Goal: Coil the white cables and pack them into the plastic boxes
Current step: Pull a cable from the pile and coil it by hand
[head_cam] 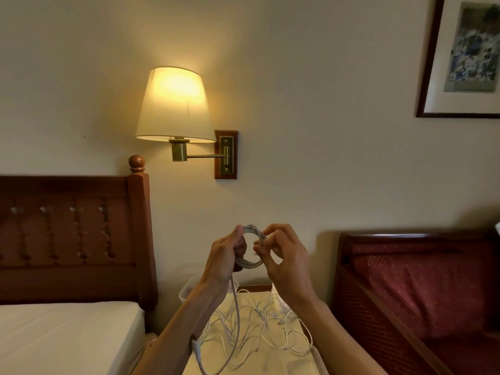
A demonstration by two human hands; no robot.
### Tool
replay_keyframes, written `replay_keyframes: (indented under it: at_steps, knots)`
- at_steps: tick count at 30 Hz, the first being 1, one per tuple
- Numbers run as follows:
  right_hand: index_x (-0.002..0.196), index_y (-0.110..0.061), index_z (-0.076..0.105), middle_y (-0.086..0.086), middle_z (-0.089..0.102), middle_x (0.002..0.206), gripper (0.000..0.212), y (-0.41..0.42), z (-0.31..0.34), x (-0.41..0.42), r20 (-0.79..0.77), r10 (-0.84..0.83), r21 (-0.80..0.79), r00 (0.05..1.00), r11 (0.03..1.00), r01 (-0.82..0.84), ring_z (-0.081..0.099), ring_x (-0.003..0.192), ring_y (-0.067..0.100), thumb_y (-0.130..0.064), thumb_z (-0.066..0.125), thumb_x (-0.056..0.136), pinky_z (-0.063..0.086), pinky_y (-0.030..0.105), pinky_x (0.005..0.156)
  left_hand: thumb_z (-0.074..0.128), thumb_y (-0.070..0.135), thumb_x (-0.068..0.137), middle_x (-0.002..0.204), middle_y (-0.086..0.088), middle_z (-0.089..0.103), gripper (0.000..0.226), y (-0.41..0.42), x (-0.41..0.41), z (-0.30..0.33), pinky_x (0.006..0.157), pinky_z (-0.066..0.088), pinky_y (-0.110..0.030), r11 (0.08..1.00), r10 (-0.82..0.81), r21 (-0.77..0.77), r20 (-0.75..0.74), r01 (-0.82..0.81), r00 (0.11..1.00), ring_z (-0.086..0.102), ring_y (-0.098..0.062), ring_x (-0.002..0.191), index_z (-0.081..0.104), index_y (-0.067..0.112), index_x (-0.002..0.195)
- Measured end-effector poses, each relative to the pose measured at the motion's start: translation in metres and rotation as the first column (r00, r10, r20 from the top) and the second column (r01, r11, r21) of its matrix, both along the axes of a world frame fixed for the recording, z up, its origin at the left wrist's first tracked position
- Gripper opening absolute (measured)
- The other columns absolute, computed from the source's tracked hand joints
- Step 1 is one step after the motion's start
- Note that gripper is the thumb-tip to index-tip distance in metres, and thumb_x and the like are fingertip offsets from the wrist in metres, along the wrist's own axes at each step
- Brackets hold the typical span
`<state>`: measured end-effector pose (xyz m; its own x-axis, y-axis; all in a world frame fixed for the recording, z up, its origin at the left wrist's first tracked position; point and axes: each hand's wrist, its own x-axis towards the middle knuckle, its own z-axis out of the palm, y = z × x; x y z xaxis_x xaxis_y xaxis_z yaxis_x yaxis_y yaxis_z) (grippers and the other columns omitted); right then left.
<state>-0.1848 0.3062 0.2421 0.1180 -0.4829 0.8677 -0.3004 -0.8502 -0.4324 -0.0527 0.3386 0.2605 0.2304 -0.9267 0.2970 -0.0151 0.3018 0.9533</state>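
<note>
The person holds a coil of white cable [250, 249] up in front of the wall, below and to the right of the lit wall lamp [176, 106]. The left hand [226, 257] grips the coil's left side, its fingers curled round the bundled loops. The right hand [284, 255] pinches the coil's right side between thumb and fingertips, the other fingers arched above. From the left hand a loose tail of the cable [236, 320] hangs down past the forearm.

Straight below the lamp, under the raised hands, a small tabletop [257, 361] carries a tangle of loose white cables [259, 328] spread across it. At its far edge stands a clear plastic box [189, 290], partly hidden behind the left wrist; there seems to be a second one behind the right wrist, though it is hard to make out.

To the left of the lamp is a bed [62, 334] with a carved wooden headboard [73, 234]. To the lamp's right sits a red upholstered chair [422, 288], and higher up a framed picture [468, 55] hangs.
</note>
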Motion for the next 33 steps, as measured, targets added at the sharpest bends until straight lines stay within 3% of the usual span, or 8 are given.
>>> replay_keyframes:
  at_steps: [5, 10, 13, 19, 22, 26, 29, 33]
  knots:
    - [0.093, -0.009, 0.048, 0.004, 0.055, 0.098, 0.032, 0.006, 0.008, -0.009, 0.191, 0.175, 0.297, 0.966, 0.927, -0.227, 0.072, 0.071, 0.021, -0.005, 0.077, 0.079, 0.061, 0.037, 0.067, 0.039, 0.039, 0.103, 0.055, 0.007, 0.033, 0.048, 0.0, 0.0, 0.003, 0.059, 0.027, -0.033, 1.0, -0.023, 0.01, 0.002, 0.023, 1.0, 0.028, -0.013, 0.055, 0.038, 0.024, 0.057]
    - [0.107, -0.009, 0.039, 0.016, 0.051, 0.111, 0.046, 0.003, 0.009, -0.025, 0.206, 0.461, 0.438, 0.863, 0.745, -0.502, 0.068, 0.094, 0.032, 0.018, 0.062, 0.078, 0.058, 0.039, 0.084, 0.039, 0.037, 0.103, 0.057, 0.005, 0.029, 0.046, -0.004, 0.003, 0.006, 0.058, 0.023, -0.034, 0.999, -0.046, 0.004, -0.053, 0.046, 0.998, 0.024, -0.014, 0.055, 0.037, 0.024, 0.059]
    - [0.109, -0.014, 0.043, 0.006, 0.053, 0.112, 0.046, 0.004, 0.006, -0.025, 0.02, 0.413, 0.458, 0.91, 0.806, -0.376, 0.067, 0.1, 0.023, 0.019, 0.059, 0.081, 0.057, 0.032, 0.087, 0.039, 0.037, 0.103, 0.057, 0.004, 0.028, 0.045, -0.006, 0.004, 0.004, 0.059, 0.024, -0.034, 0.998, -0.06, 0.018, -0.074, 0.062, 0.995, 0.024, -0.014, 0.054, 0.036, 0.023, 0.06]
    - [0.093, -0.012, 0.045, 0.012, 0.059, 0.094, 0.036, -0.004, -0.008, -0.026, 0.092, 0.29, 0.472, 0.953, 0.83, -0.298, 0.067, 0.085, 0.022, 0.018, 0.062, 0.081, 0.059, 0.031, 0.07, 0.042, 0.031, 0.102, 0.057, 0.006, 0.024, 0.039, 0.002, -0.002, 0.002, 0.057, 0.02, -0.033, 0.994, -0.108, -0.034, -0.147, 0.104, 0.983, 0.021, -0.012, 0.052, 0.036, 0.023, 0.064]
    - [0.102, -0.01, 0.051, 0.012, 0.061, 0.091, 0.04, -0.006, -0.004, -0.033, 0.141, 0.418, 0.611, 0.897, 0.676, -0.411, 0.064, 0.077, 0.019, 0.015, 0.063, 0.072, 0.057, 0.034, 0.064, 0.043, 0.033, 0.102, 0.057, 0.004, 0.024, 0.043, 0.0, 0.0, -0.005, 0.057, 0.02, -0.033, 0.995, -0.095, -0.027, -0.133, 0.092, 0.987, 0.021, -0.013, 0.054, 0.035, 0.023, 0.06]
    - [0.104, -0.007, 0.069, 0.013, 0.061, 0.083, 0.031, -0.009, 0.009, -0.032, 0.391, 0.51, 0.687, 0.766, 0.393, -0.612, 0.052, 0.069, 0.019, -0.029, 0.064, 0.083, 0.041, 0.031, 0.061, 0.044, 0.039, 0.101, 0.062, 0.003, 0.031, 0.044, -0.009, 0.002, -0.009, 0.062, 0.026, -0.035, 0.991, -0.122, 0.051, -0.092, 0.127, 0.988, 0.028, -0.017, 0.059, 0.04, 0.024, 0.06]
    - [0.085, -0.006, 0.072, 0.008, 0.058, 0.075, 0.045, -0.009, 0.011, -0.026, 0.367, 0.461, 0.709, 0.808, 0.425, -0.563, 0.05, 0.068, 0.017, -0.039, 0.045, 0.099, 0.039, 0.03, 0.068, 0.044, 0.043, 0.1, 0.062, 0.002, 0.03, 0.044, -0.01, -0.001, -0.012, 0.063, 0.026, -0.035, 0.99, -0.133, 0.046, -0.075, 0.137, 0.988, 0.029, -0.018, 0.06, 0.042, 0.024, 0.06]
    - [0.081, -0.007, 0.066, 0.008, 0.057, 0.073, 0.038, -0.001, 0.013, -0.015, 0.597, 0.496, 0.58, 0.631, 0.277, -0.766, 0.051, 0.072, 0.02, -0.031, 0.044, 0.099, 0.041, 0.032, 0.077, 0.047, 0.051, 0.097, 0.063, -0.005, 0.043, 0.049, -0.015, 0.001, -0.01, 0.067, 0.033, -0.038, 0.996, -0.087, -0.015, -0.023, 0.087, 0.996, 0.039, -0.021, 0.061, 0.049, 0.022, 0.059]
